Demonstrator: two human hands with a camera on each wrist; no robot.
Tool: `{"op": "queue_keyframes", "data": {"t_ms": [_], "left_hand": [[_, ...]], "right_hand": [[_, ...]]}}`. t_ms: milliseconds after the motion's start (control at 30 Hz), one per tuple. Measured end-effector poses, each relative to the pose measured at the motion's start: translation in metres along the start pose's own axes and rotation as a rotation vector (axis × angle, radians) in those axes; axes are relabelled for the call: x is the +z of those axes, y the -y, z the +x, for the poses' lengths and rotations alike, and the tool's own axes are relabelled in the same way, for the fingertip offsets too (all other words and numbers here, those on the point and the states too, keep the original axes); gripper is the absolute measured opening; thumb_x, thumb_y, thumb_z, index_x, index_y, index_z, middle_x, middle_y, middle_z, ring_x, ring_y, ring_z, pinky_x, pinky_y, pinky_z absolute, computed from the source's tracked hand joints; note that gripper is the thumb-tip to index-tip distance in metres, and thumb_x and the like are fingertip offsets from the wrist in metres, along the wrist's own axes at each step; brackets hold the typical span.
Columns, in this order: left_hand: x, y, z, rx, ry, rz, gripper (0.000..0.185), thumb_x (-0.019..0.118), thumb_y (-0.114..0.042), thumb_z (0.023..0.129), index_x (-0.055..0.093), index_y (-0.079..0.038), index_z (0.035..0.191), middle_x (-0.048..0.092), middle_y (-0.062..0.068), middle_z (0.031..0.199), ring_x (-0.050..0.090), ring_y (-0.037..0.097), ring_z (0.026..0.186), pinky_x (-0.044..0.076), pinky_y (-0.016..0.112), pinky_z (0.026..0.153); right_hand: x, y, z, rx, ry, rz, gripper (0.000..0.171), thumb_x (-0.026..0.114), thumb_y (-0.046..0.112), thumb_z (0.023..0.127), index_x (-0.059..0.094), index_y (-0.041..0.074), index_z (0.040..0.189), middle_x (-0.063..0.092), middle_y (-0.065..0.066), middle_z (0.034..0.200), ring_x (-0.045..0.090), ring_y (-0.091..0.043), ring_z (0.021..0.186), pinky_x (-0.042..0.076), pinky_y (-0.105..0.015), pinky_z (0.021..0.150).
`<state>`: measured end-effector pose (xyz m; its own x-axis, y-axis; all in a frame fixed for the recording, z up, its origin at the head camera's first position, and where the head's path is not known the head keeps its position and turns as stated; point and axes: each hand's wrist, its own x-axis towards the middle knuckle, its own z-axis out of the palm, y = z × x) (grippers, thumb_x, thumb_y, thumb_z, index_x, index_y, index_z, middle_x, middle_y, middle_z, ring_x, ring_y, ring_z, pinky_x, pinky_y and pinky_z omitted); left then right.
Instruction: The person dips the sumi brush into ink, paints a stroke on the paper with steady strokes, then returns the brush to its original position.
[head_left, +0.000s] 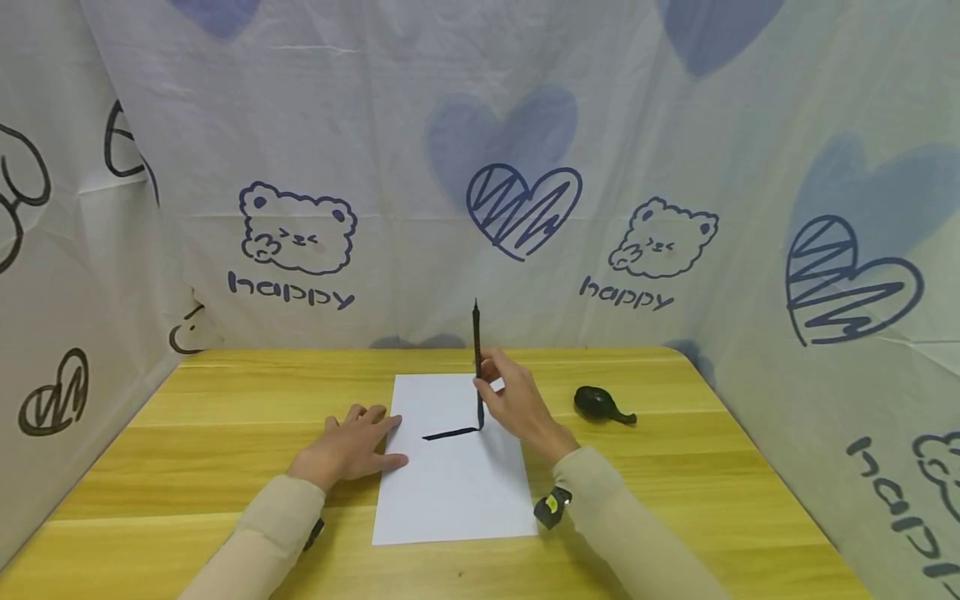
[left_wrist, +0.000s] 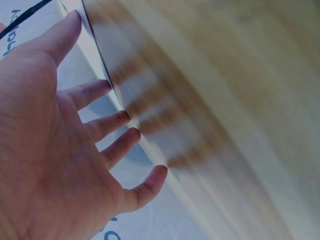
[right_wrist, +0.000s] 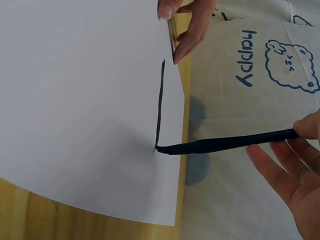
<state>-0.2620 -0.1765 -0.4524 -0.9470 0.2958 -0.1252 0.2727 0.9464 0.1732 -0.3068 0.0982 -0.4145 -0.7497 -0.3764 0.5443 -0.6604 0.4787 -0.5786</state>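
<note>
Upright in my right hand (head_left: 517,400) is a dark brush pen (head_left: 477,342), pinched between thumb and fingers. Its soft tip bends against the white paper (head_left: 450,492), at the right end of a black line (head_left: 450,433). In the right wrist view the brush pen (right_wrist: 225,143) meets that stroke at its end. My left hand (head_left: 352,446) lies with spread fingers at the paper's left edge, thumb and a fingertip on the sheet. The left wrist view shows the same hand (left_wrist: 65,135) palm-on, fingertips touching the surface.
A black, rounded object with a short neck (head_left: 596,403), its kind unclear, lies on the wooden table (head_left: 645,483) right of the paper. Behind and at both sides hang white cloths (head_left: 405,275) printed with hearts and bears.
</note>
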Motion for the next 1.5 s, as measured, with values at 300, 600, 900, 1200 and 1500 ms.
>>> {"op": "queue_keyframes", "data": {"t_ms": [300,600,900,1200,1500], "left_hand": [[-0.001,0.001,-0.001,0.002,0.001,-0.002,0.076,0.063,-0.061,0.095,0.049,-0.014,0.154,0.041,0.02,0.161,0.037,0.048,0.145,0.029,0.081,0.107],[0.0,0.002,0.001,0.002,0.002,-0.005,0.078,0.064,-0.062,0.094,0.049,-0.015,0.154,0.041,0.02,0.161,0.038,0.048,0.145,0.03,0.081,0.106],[0.0,0.002,0.001,0.002,0.003,-0.007,0.078,0.063,-0.062,0.094,0.049,-0.014,0.154,0.041,0.02,0.162,0.036,0.049,0.146,0.028,0.081,0.107],[0.0,0.001,0.001,0.006,-0.002,-0.012,0.077,0.064,-0.061,0.095,0.049,-0.014,0.154,0.04,0.02,0.162,0.037,0.047,0.147,0.028,0.082,0.108],[0.001,0.001,0.001,-0.001,0.002,0.001,0.078,0.063,-0.063,0.094,0.049,-0.016,0.154,0.041,0.019,0.162,0.037,0.047,0.146,0.028,0.082,0.107]], "right_hand": [[0.0,0.001,0.001,0.009,-0.003,0.002,0.022,0.066,0.001,0.098,0.06,0.007,0.118,0.071,-0.011,0.093,0.069,-0.021,0.089,0.056,-0.022,0.07],[-0.004,0.002,0.002,-0.008,-0.032,0.001,0.023,0.066,0.0,0.097,0.06,0.005,0.119,0.071,-0.011,0.093,0.07,-0.023,0.09,0.059,-0.025,0.069],[-0.019,0.003,0.007,0.042,-0.074,0.037,0.029,0.067,0.001,0.097,0.06,0.003,0.125,0.071,-0.013,0.095,0.07,-0.024,0.09,0.062,-0.029,0.07],[-0.039,0.001,0.008,0.045,-0.067,0.034,0.029,0.067,0.003,0.098,0.062,0.006,0.127,0.072,-0.012,0.098,0.071,-0.026,0.095,0.062,-0.032,0.074],[-0.055,-0.008,0.008,0.026,-0.06,0.028,0.029,0.067,0.0,0.097,0.064,0.005,0.126,0.073,-0.017,0.099,0.071,-0.029,0.096,0.063,-0.035,0.075]]}}
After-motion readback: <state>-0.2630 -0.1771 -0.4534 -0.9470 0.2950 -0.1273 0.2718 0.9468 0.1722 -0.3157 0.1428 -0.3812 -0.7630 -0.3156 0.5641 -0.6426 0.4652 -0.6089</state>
